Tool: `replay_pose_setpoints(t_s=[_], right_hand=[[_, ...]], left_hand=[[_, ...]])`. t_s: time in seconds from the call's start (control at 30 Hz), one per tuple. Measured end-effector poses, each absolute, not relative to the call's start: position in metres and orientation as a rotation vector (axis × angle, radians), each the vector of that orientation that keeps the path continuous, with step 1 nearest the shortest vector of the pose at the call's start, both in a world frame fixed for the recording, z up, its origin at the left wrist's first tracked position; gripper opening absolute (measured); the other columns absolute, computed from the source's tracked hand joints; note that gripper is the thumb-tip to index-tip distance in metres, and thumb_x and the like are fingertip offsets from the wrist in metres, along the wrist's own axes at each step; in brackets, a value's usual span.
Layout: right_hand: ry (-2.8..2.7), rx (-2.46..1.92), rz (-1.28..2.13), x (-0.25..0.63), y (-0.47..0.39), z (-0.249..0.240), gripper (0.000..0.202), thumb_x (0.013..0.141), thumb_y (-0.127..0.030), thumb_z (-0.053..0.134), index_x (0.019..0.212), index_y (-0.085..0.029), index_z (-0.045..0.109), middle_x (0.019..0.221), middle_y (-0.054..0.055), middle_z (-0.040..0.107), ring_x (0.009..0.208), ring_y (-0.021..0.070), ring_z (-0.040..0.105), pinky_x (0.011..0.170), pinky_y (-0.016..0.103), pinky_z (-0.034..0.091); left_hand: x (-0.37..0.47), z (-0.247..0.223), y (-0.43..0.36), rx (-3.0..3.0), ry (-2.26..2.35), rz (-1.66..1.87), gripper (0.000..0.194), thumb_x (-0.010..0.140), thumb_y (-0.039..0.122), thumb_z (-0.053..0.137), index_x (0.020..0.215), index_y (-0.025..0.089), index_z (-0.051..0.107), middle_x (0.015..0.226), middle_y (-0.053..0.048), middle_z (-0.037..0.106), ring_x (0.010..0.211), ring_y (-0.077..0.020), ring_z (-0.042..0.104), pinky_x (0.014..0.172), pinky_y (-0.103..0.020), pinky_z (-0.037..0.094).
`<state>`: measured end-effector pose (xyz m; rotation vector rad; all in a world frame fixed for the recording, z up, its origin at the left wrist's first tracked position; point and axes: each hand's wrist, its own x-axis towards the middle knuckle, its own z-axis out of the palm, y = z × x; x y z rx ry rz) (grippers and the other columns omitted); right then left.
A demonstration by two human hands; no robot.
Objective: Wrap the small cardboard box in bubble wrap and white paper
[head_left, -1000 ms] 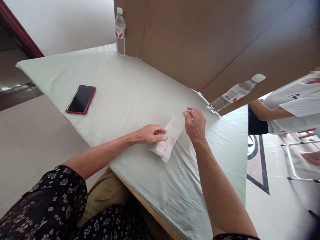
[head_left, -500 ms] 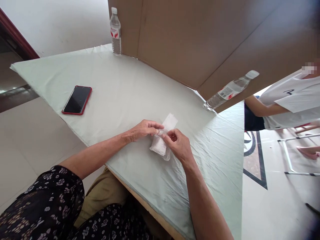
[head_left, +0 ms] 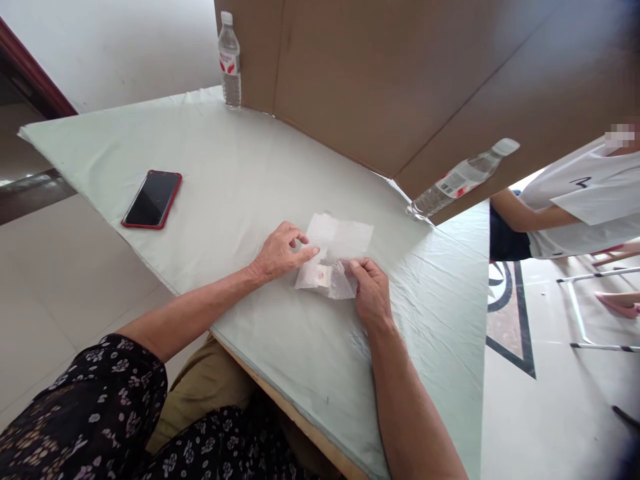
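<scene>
A translucent white wrap (head_left: 353, 235), like thin bubble film, lies spread out near the middle of the cloth-covered table. On its lower part rests a small whitish block (head_left: 324, 275) with a faint pinkish mark; what it is I cannot make out. My right hand (head_left: 374, 288) pinches the wrap's right edge between thumb and fingers. At the wrap's left side, my left hand (head_left: 284, 252) has its thumb and fingers apart, the thumb tip over the film's edge.
A phone with a red case (head_left: 153, 199) lies at the left of the table (head_left: 200, 160). One bottle (head_left: 230, 63) stands upright; another bottle (head_left: 463, 179) appears tilted by the brown panel (head_left: 350, 80). A person in a white shirt (head_left: 590, 190) is at the right.
The wrap, bundled and narrow before, is now opened out wide, and the small block shows. My left hand has let go and drawn a little left; my right hand has moved slightly right.
</scene>
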<state>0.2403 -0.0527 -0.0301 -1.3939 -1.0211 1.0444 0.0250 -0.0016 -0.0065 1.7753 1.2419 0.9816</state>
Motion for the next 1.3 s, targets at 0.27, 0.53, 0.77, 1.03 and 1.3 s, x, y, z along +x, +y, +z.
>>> replay_pose_setpoints(t_s=[0.27,0.53,0.77,1.03,1.3], right_hand=[[-1.076,-1.311,0.998,0.231,-0.055,-0.034,0.025,0.079,-0.045,0.07,0.084,-0.02,0.068,0.078,0.001,0.071,0.064,0.014,0.058,0.062,0.027,0.046],[-0.796,-1.431,0.645,0.25,-0.043,-0.043,0.026,0.068,-0.041,0.072,0.071,-0.018,0.06,0.06,-0.005,0.058,0.053,0.0095,0.047,0.054,0.024,0.039],[-0.901,-1.529,0.426,0.257,-0.044,-0.036,0.029,0.071,-0.035,0.066,0.093,-0.017,0.064,0.081,0.001,0.064,0.067,0.0125,0.055,0.059,0.025,0.041],[-1.28,-1.436,0.447,0.245,-0.056,-0.025,0.033,0.085,-0.043,0.063,0.108,-0.019,0.064,0.109,0.009,0.069,0.095,0.0194,0.064,0.084,0.036,0.049],[-1.274,-1.487,0.768,0.241,-0.057,-0.021,0.034,0.08,-0.043,0.07,0.106,-0.021,0.068,0.093,0.005,0.072,0.083,0.0186,0.065,0.082,0.037,0.051]], left_hand=[[0.027,-0.012,-0.001,1.92,1.219,0.754,0.019,0.075,0.034,0.059,0.067,0.018,0.054,0.08,-0.002,0.057,0.068,-0.0131,0.048,0.065,-0.027,0.042],[0.012,-0.011,0.013,1.991,1.57,0.858,0.017,0.07,0.02,0.055,0.058,0.019,0.044,0.076,-0.005,0.061,0.082,-0.0206,0.053,0.074,-0.033,0.045],[0.005,-0.017,0.019,2.113,1.649,0.856,0.003,0.071,0.017,0.056,0.072,0.02,0.055,0.081,-0.006,0.065,0.081,-0.0229,0.056,0.078,-0.039,0.048],[0.012,-0.01,0.002,2.491,1.013,1.291,0.024,0.081,0.021,0.052,0.102,0.018,0.062,0.103,-0.01,0.07,0.102,-0.0249,0.06,0.095,-0.042,0.048],[0.014,-0.016,0.003,2.477,1.117,0.74,0.041,0.091,0.04,0.049,0.122,0.015,0.061,0.107,-0.013,0.071,0.112,-0.03,0.057,0.098,-0.047,0.042]])
